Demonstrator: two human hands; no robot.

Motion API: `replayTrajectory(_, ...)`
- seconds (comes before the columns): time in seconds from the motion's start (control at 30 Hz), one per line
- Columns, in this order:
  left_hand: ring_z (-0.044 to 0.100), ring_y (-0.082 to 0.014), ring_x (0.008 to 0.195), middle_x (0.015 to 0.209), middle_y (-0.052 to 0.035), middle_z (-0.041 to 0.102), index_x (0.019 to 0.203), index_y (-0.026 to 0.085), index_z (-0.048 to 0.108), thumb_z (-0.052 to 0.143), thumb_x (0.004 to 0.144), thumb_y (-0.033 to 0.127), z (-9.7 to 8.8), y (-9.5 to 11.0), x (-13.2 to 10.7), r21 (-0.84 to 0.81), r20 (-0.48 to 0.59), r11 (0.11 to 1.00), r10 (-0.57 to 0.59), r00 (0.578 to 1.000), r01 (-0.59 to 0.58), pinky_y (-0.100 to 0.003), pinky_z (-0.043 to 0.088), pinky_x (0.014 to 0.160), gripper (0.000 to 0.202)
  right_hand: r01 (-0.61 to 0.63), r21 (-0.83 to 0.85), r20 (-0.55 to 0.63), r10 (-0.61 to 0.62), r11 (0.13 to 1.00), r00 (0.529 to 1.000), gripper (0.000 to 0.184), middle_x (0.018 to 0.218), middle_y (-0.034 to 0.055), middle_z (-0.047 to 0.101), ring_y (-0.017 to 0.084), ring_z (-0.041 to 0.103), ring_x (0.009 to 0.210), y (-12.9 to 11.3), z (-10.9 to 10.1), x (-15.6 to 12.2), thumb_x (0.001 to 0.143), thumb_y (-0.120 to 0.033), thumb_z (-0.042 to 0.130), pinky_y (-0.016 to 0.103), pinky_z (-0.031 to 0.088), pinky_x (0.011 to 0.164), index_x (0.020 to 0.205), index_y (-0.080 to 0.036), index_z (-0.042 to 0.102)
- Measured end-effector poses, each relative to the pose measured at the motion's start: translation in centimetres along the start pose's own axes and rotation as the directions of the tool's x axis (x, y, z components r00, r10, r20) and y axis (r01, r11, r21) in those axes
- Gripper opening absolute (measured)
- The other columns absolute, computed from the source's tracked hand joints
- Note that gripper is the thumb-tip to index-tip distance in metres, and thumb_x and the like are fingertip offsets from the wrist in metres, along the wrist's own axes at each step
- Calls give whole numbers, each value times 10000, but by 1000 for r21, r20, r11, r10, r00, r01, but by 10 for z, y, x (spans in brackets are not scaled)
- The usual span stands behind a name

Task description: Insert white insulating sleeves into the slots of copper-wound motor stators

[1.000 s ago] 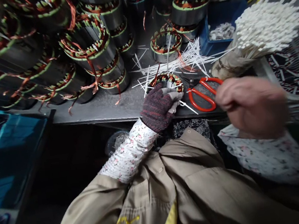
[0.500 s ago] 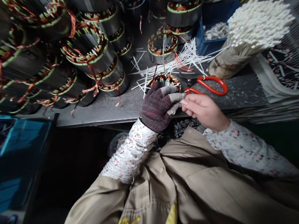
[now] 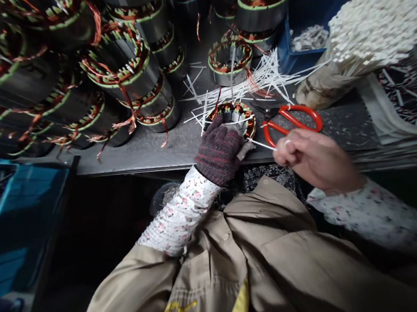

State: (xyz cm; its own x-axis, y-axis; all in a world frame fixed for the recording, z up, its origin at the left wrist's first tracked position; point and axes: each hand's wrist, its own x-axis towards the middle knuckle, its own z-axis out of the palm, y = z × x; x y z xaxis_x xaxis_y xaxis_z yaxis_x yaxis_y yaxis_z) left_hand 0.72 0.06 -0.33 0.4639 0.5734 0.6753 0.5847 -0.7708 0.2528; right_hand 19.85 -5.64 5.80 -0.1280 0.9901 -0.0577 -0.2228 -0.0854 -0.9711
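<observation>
Fingers (image 3: 281,148) of the bare right hand (image 3: 317,158) pinch together on a white cable tie (image 3: 262,144), whose long axis runs left toward the gloved left hand (image 3: 218,150), clasped against a copper-wound stator (image 3: 249,122) just beyond those fingertips.

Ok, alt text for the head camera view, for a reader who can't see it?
A person's gloved left hand grips a copper-wound motor stator on a dark workbench while the bare right hand pinches a white cable tie. Red-handled scissors lie nearby, with stacked stators behind and a bundle of white cable ties at right.
</observation>
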Motion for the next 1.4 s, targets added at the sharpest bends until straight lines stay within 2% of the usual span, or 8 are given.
replayTrajectory(0.33, 690, -188, 831, 784, -33, 692, 810, 193, 603, 557, 988, 434, 3, -5, 1, -42, -21, 995, 92, 996, -93, -473, 546, 1084, 303, 121, -255, -133, -159, 959, 978, 394, 845, 65, 633, 118, 535, 632, -9, 30, 77, 1007, -442, 410, 272, 450, 589, 729, -190, 531)
replayTrajectory(0.43, 683, -170, 811, 769, -21, 683, 818, 181, 612, 564, 987, 442, 2, -7, 0, -28, -2, 997, 73, 997, -73, -461, 513, 1123, 315, 289, -690, 50, -355, 664, 934, 353, 1201, 122, 666, 217, 629, 992, -14, 11, 76, 958, -400, 474, 409, 521, 909, 743, -174, 639)
replayTrajectory(0.57, 682, -176, 832, 799, -39, 691, 867, 164, 624, 594, 971, 412, 1, -7, -1, -39, 49, 997, 62, 997, -60, -489, 499, 1130, 270, 323, -928, 312, -88, 185, 946, 70, 1467, 65, 542, 409, 377, 1418, -11, -5, 82, 818, -232, 674, 659, 291, 1168, 795, -192, 726)
replayTrajectory(0.87, 687, -204, 1024, 984, -103, 704, 951, 133, 616, 655, 943, 349, -4, -5, -3, -181, -34, 983, 34, 999, -40, -449, 533, 1092, 220, 245, -890, 115, -332, 384, 936, 312, 1338, 137, 619, 261, 603, 1205, 2, -35, 73, 931, -331, 509, 445, 511, 1033, 1158, -176, 656)
replayTrajectory(1.0, 578, -300, 1303, 1331, -213, 617, 1244, 85, 588, 741, 876, 425, -6, 1, 0, -70, 60, 997, -10, 998, 14, -513, 510, 1091, 524, 46, -997, 53, -125, -57, 991, 461, 1199, 220, 653, 352, 628, 1098, -4, -57, 45, 839, -284, 556, 494, 515, 958, 1242, -77, 642)
replayTrajectory(1.13, 685, -294, 1003, 954, -133, 714, 1020, 89, 701, 746, 847, 511, -6, 3, 7, 144, 239, 987, 34, 970, -70, -560, 444, 1134, 458, 14, -943, -8, 65, -333, 998, 612, 1117, 237, 666, 349, 659, 984, -6, -61, 42, 775, -165, 517, 444, 520, 847, 1372, -44, 576)
replayTrajectory(1.27, 677, -254, 848, 768, -80, 666, 868, 133, 706, 704, 864, 542, -11, -5, 8, 184, 272, 976, 62, 960, -115, -522, 486, 1086, 409, -58, -922, -102, 97, -383, 990, 715, 1057, 179, 706, 317, 676, 868, -10, -56, 47, 759, -194, 566, 381, 490, 716, 1471, -152, 517)
replayTrajectory(1.4, 675, -244, 837, 739, -68, 655, 858, 143, 697, 666, 882, 585, -22, -20, 3, 133, 305, 966, 175, 936, -223, -497, 494, 1090, 444, -67, -970, -82, 55, -232, 995, 617, 973, 140, 729, 302, 670, 787, -10, -54, 36, 820, -318, 579, 379, 483, 686, 1423, -188, 562)
